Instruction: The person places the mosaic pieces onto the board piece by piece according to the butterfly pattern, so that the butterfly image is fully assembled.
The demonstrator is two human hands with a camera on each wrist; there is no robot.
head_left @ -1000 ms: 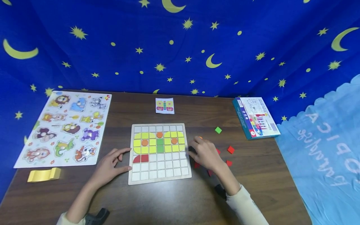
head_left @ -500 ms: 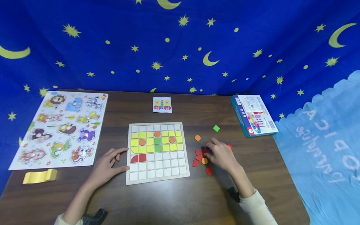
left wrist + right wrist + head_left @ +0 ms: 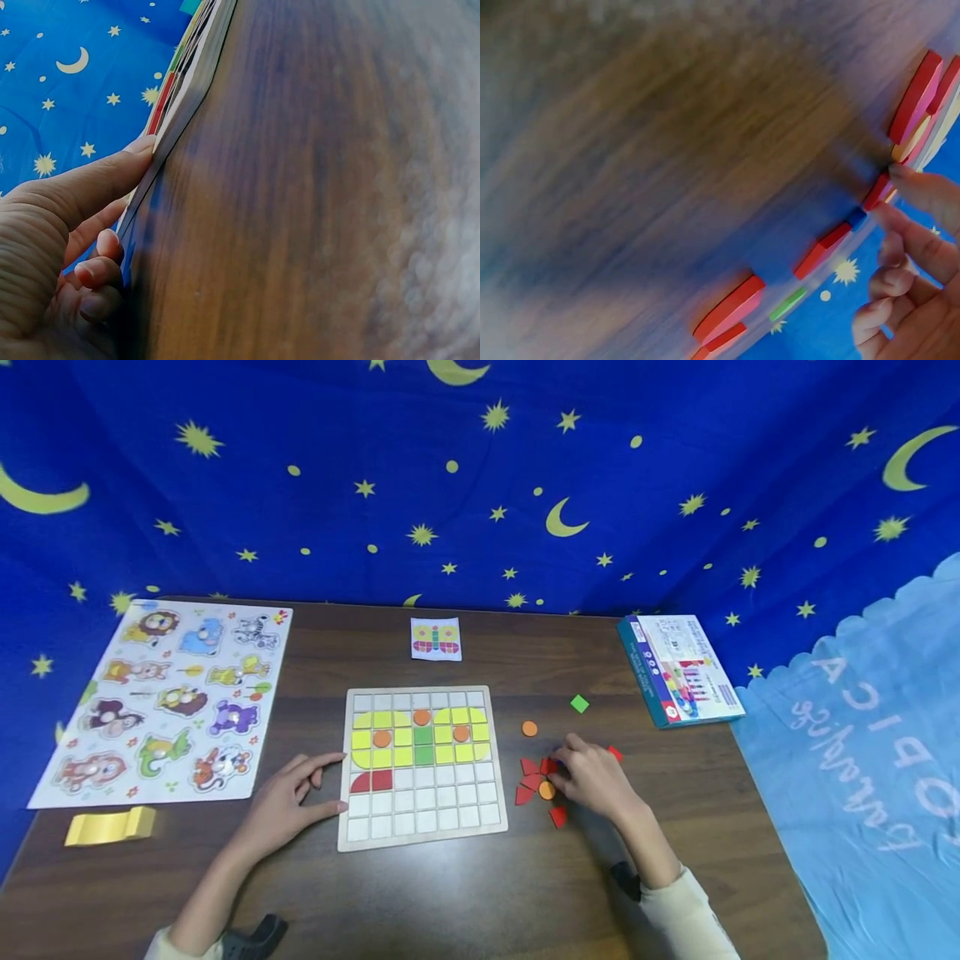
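A square wooden grid board [image 3: 447, 797] lies in front of me, its upper part filled with yellow, green and orange tiles. Two red tiles [image 3: 382, 779], one with a rounded corner, sit at the left of a lower row. My left hand [image 3: 288, 802] touches the board's left edge with thumb and forefinger. Right of the board, my right hand [image 3: 592, 781] is down among loose red tiles. In the right wrist view its thumb and forefinger pinch a small red tile [image 3: 877, 191]; a blue tile [image 3: 856, 218] lies close by.
Beyond the pile lie an orange disc [image 3: 529, 727] and a green tile [image 3: 580, 703]. A pattern card [image 3: 436, 639] is behind the board. An animal puzzle [image 3: 161, 693] and yellow block [image 3: 110, 827] are left; a box [image 3: 678, 672] stands back right.
My right hand has gone from the board's right edge rightward into the loose tiles, uncovering several red ones and orange discs. The left hand stays at the board's edge.
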